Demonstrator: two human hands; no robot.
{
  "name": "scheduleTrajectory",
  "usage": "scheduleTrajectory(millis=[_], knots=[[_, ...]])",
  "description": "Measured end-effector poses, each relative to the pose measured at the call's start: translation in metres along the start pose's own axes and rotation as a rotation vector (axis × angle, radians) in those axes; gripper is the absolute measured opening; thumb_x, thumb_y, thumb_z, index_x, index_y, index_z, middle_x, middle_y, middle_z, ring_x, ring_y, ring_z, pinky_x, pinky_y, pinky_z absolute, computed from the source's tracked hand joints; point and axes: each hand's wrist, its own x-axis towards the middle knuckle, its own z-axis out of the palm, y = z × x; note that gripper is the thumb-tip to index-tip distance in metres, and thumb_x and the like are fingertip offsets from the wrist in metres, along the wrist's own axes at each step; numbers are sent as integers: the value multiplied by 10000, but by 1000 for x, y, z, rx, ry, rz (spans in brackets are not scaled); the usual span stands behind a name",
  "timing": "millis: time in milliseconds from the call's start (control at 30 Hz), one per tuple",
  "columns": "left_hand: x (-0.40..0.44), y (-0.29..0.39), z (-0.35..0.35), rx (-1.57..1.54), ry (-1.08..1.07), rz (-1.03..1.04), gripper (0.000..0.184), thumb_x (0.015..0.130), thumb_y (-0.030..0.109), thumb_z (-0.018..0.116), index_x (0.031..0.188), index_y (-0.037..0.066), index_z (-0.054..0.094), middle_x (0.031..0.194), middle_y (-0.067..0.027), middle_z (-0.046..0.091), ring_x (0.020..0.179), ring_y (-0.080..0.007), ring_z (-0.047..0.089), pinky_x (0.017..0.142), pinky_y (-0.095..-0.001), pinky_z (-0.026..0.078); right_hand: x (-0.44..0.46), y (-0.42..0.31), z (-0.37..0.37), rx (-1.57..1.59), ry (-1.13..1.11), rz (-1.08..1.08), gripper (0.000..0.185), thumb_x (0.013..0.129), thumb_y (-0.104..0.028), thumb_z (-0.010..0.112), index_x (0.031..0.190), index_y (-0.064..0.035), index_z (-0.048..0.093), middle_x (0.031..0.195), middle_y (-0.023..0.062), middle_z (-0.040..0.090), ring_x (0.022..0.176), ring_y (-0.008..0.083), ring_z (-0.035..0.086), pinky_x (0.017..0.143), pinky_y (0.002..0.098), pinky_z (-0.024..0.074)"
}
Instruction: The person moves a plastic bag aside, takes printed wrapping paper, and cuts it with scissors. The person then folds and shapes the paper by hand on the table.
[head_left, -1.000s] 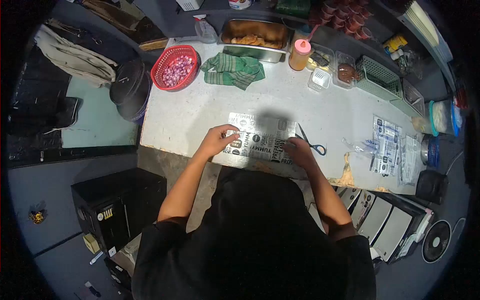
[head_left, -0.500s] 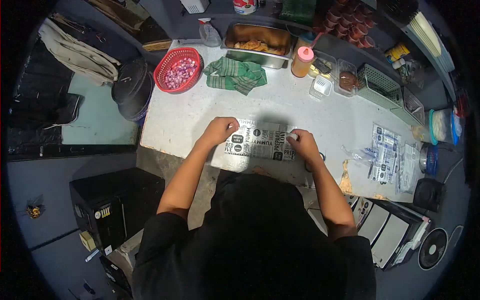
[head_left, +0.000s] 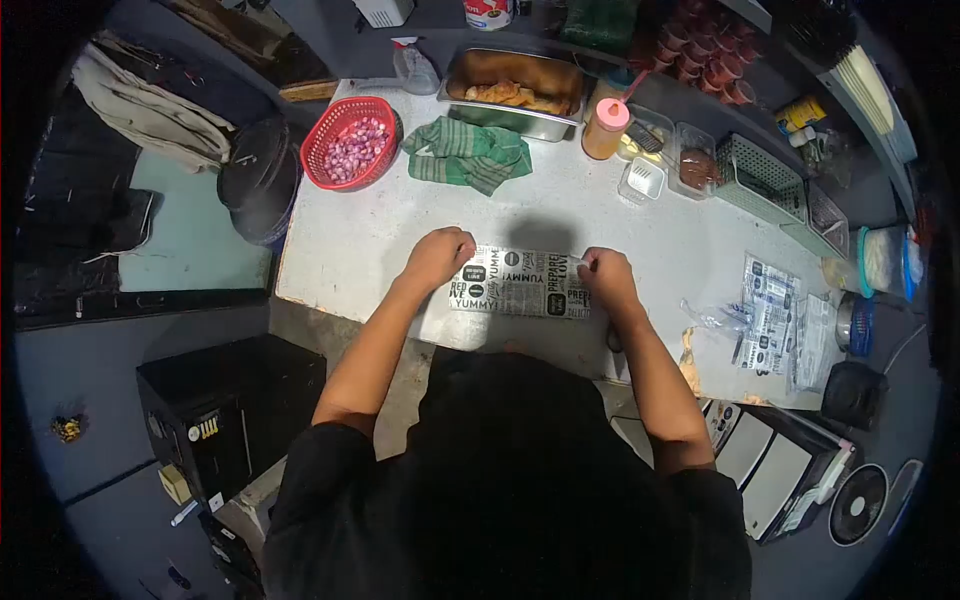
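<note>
A sheet of printed food wrapping paper (head_left: pixel 520 283), with black lettering such as "YUMMY", lies near the front edge of the white table. My left hand (head_left: pixel 440 256) pinches its upper left corner, fingers curled closed. At the upper right corner, my right hand (head_left: pixel 606 275) has its fingers closed on the paper's edge. Between the two hands the paper is stretched fairly flat. Behind it lies a crumpled green striped cloth (head_left: pixel 470 152).
On the table (head_left: pixel 370 240) stand a red basket (head_left: pixel 318 168) of chopped onions, a steel pan (head_left: pixel 555 124) with fried food, and a pink-capped sauce bottle (head_left: pixel 604 128). Several plastic containers (head_left: pixel 640 180) line the back right. More printed paper (head_left: pixel 768 310) lies at right.
My right hand has turned slightly and its fingers have closed further at the paper's right corner. The paper lies a little flatter. My left hand keeps its pinch.
</note>
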Motion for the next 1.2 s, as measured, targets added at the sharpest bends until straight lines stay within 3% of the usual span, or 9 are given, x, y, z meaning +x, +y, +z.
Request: scheduleTrajectory(millis=[300, 1033, 1133, 1200], knots=[[8, 0, -4, -2, -13, -15, 109, 939, 165, 694, 952, 77, 757, 921, -144, 713, 887, -378, 703, 803, -483, 549, 9, -4, -3, -29, 2, 22, 112, 827, -142, 720, 820, -31, 706, 858, 235, 745, 858, 434, 727, 819, 498, 578], [9, -2, 1, 20, 50, 2, 82, 923, 157, 704, 916, 83, 737, 888, -135, 690, 862, -378, 696, 770, -484, 544, 19, 2, -6, -41, -35, 50, 118, 773, -127, 802, 808, -57, 714, 854, 186, 756, 855, 401, 738, 819, 479, 581], [8, 1, 2, 15, 59, -16, 78, 923, 154, 709, 916, 81, 737, 889, -135, 692, 863, -377, 697, 768, -485, 546, 14, -9, -9, 33, -14, 91, 119, 791, -72, 794, 834, -50, 685, 876, 169, 732, 874, 398, 714, 817, 477, 564], [8, -2, 4, 2, 77, -10, 73, 923, 151, 711, 921, 85, 741, 886, -136, 691, 855, -376, 698, 766, -485, 548, 11, -14, -6, 15, 182, -18, 141, 799, -18, 786, 846, -42, 655, 917, 163, 695, 929, 391, 687, 816, 477, 540]])
